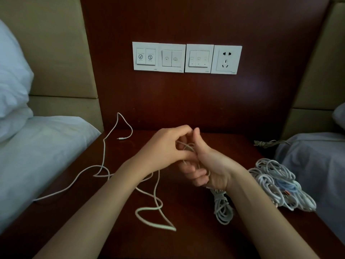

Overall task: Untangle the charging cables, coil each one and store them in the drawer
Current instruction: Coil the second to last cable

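Observation:
A long white charging cable (103,157) trails in loose loops across the dark wooden nightstand (186,240), its plug end lying near the back left. My right hand (211,165), palm up, holds a few turns of this cable wound round its fingers. My left hand (168,144) pinches the same cable just above those turns. A small coiled white cable (223,208) lies under my right wrist. A tangled pile of white and light blue cables (280,184) sits at the right edge of the nightstand. No drawer is in view.
Beds with white sheets flank the nightstand: one on the left (37,156) and one on the right (313,165). A panel of switches and a socket (186,57) is on the wooden wall behind. A dark knotted cord (267,143) lies at the back right.

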Demonstrator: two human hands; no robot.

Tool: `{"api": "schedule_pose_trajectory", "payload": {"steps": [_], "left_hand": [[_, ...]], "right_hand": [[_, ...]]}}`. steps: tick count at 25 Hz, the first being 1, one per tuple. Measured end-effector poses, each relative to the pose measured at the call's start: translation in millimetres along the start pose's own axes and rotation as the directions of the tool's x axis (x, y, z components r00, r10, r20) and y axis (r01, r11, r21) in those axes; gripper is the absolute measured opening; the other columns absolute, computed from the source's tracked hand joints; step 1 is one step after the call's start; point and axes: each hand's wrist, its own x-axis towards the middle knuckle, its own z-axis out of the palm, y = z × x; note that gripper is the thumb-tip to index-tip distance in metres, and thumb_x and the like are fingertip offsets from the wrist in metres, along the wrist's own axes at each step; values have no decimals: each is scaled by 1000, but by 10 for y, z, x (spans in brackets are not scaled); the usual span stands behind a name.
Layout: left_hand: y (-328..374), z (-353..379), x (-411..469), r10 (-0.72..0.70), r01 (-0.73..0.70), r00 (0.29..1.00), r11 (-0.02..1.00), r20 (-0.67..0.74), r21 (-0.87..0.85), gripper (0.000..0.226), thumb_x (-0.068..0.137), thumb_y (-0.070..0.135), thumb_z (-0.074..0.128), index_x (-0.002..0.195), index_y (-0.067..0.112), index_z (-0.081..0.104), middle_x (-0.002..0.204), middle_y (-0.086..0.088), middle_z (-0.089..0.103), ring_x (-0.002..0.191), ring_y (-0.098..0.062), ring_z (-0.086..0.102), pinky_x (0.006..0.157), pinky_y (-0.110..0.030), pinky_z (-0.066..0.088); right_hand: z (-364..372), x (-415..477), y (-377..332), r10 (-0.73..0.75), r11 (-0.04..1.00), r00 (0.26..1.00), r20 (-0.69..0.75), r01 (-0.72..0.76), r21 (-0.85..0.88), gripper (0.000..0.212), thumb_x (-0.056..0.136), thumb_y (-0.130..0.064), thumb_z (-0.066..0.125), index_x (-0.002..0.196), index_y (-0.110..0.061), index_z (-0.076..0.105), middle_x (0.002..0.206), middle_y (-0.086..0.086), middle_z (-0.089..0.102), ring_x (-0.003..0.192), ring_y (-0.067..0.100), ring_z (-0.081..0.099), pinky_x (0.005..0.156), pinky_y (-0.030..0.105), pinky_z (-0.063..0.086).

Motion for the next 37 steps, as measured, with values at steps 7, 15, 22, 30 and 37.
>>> {"api": "schedule_pose_trajectory", "payload": {"steps": [7,15,22,30,37], "left_hand": [[-83,-138,41,-96,97,995,991,18,-92,13,77,29,74,79,22,63,59,4,61,52,-4,54,58,-25,46],[105,-53,87,-112,78,989,952,-98,-296,17,96,13,48,85,11,61,59,10,51,46,2,46,50,-13,36],[180,6,48,-57,-41,976,900,-211,-434,17,94,9,51,95,22,61,69,9,55,41,0,48,42,-10,34],[336,290,-64,90,-93,996,883,29,459,51,99,23,30,148,32,19,120,-4,59,100,-30,59,75,-39,46],[329,317,-95,102,-116,989,984,107,136,56,100,25,37,147,36,9,77,8,58,63,-10,56,58,-26,41]], "right_hand": [[-69,19,-5,-22,998,997,68,18,52,65,86,-66,22,96,-10,54,50,-4,31,34,0,19,30,11,16],[22,37,19,-189,980,981,-49,192,44,44,91,-52,33,90,-15,57,52,-3,34,38,2,22,34,13,16],[-55,120,-29,-358,849,903,-238,421,319,57,97,-50,15,129,-15,48,68,19,58,42,7,37,40,19,32],[-96,79,-93,-227,616,846,-482,508,602,47,102,-40,23,102,-11,60,84,8,60,72,16,53,71,28,44],[-112,26,-141,-258,402,793,-551,607,685,36,102,-34,32,80,-13,51,56,-2,52,50,12,56,61,29,48]]}}
